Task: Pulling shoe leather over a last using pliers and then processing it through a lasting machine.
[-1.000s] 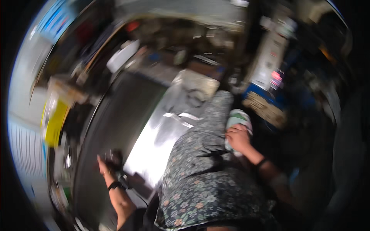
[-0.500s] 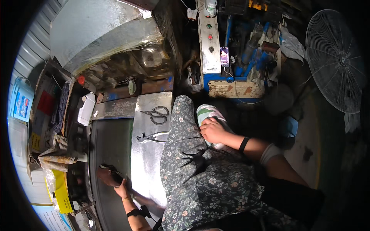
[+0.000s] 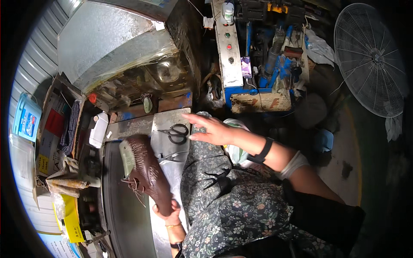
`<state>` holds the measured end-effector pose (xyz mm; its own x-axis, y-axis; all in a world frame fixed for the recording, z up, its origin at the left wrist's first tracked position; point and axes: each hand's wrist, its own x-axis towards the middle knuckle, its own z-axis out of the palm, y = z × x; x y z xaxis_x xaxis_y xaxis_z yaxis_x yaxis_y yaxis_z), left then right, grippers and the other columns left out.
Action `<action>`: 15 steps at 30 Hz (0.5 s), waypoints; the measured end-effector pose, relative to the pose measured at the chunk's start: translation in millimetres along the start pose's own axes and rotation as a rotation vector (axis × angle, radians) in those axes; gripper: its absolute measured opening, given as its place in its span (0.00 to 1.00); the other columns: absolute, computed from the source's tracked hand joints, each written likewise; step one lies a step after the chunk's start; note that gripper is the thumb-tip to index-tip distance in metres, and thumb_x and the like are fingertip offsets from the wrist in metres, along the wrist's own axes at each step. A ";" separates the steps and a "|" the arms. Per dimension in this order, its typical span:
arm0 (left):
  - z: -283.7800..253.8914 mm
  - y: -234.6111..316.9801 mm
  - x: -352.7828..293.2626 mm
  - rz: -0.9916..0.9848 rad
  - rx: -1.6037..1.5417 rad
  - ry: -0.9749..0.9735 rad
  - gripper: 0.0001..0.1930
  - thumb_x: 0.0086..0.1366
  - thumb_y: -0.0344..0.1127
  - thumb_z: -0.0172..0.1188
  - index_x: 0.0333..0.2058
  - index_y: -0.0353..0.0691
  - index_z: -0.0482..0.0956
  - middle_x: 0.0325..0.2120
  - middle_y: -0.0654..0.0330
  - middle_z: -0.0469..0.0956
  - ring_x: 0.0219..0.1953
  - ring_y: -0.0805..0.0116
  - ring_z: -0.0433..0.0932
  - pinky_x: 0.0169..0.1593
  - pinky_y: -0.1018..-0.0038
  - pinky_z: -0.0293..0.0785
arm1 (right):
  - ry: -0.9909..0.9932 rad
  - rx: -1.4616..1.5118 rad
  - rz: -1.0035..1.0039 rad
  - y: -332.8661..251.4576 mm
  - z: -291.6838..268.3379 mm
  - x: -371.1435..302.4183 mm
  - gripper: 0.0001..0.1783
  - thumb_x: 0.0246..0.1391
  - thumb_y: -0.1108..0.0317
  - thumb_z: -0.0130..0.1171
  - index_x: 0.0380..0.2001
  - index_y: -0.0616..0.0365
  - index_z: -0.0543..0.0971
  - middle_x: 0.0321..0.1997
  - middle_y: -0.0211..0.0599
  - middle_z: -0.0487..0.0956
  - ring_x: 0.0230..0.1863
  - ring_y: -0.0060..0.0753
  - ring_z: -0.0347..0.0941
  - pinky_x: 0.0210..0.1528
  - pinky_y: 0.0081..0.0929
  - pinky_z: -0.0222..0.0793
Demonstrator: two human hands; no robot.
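A brown leather shoe (image 3: pixel 150 170) with loose laces and a pale green area along one side is held up over the metal ledge and dark belt. My left hand (image 3: pixel 168 211) is closed around its near end. Over the ledge's far right corner, my right hand (image 3: pixel 211 130) reaches left, fingers outstretched and holding nothing. Black-handled scissors (image 3: pixel 177 134) lie just left of its fingertips on the metal ledge (image 3: pixel 183 148). Below them lie metal pincers (image 3: pixel 168 157), partly hidden by the shoe.
The dark belt (image 3: pixel 118 202) runs along the ledge's left side. A plastic-wrapped metal hood (image 3: pixel 116 38) stands behind, with another shoe (image 3: pixel 147 104) beneath it. A white bottle (image 3: pixel 99 130) stands at left. A button panel (image 3: pixel 230 64) and large fan (image 3: pixel 376 58) are at right.
My left hand has lifted the brown shoe from over the belt toward me, up and to the right. My right hand has left the white and green patterned item and moved left toward the scissors.
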<state>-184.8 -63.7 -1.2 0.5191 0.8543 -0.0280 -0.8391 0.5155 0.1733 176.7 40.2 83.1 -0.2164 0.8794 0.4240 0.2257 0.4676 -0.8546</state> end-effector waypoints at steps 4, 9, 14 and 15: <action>39.1 -51.7 48.5 -0.090 0.701 0.137 0.32 0.67 0.58 0.48 0.61 0.41 0.66 0.55 0.52 0.73 0.52 0.54 0.74 0.53 0.59 0.74 | 0.154 0.209 -0.298 -51.7 -6.1 -2.4 0.30 0.59 0.71 0.59 0.63 0.63 0.65 0.62 0.48 0.72 0.60 0.40 0.72 0.62 0.32 0.67; 87.5 -82.1 118.8 0.069 0.676 -0.008 0.34 0.73 0.60 0.37 0.65 0.38 0.61 0.58 0.51 0.70 0.58 0.56 0.70 0.65 0.60 0.64 | 0.193 -0.183 -0.194 -49.6 3.8 -59.7 0.13 0.50 0.79 0.56 0.41 0.62 0.77 0.36 0.47 0.80 0.36 0.46 0.80 0.36 0.35 0.74; 100.7 -123.9 127.2 0.121 0.461 0.476 0.27 0.73 0.57 0.45 0.29 0.37 0.76 0.28 0.54 0.80 0.33 0.65 0.77 0.43 0.69 0.74 | 0.284 -0.306 -0.206 -52.1 18.5 -97.1 0.08 0.49 0.79 0.59 0.35 0.60 0.76 0.31 0.46 0.78 0.34 0.51 0.78 0.35 0.40 0.74; 104.3 -126.6 125.0 0.123 0.679 0.595 0.27 0.72 0.58 0.46 0.27 0.38 0.75 0.24 0.56 0.78 0.30 0.65 0.76 0.39 0.70 0.74 | 0.255 -0.361 -0.224 -55.8 16.0 -100.5 0.07 0.50 0.79 0.59 0.35 0.61 0.75 0.32 0.46 0.78 0.34 0.51 0.78 0.34 0.40 0.73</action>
<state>3.2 -29.2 76.1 0.1048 0.8912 -0.4414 -0.5088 0.4294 0.7462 170.7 -75.7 83.4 -0.0683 0.7267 0.6835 0.5246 0.6089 -0.5950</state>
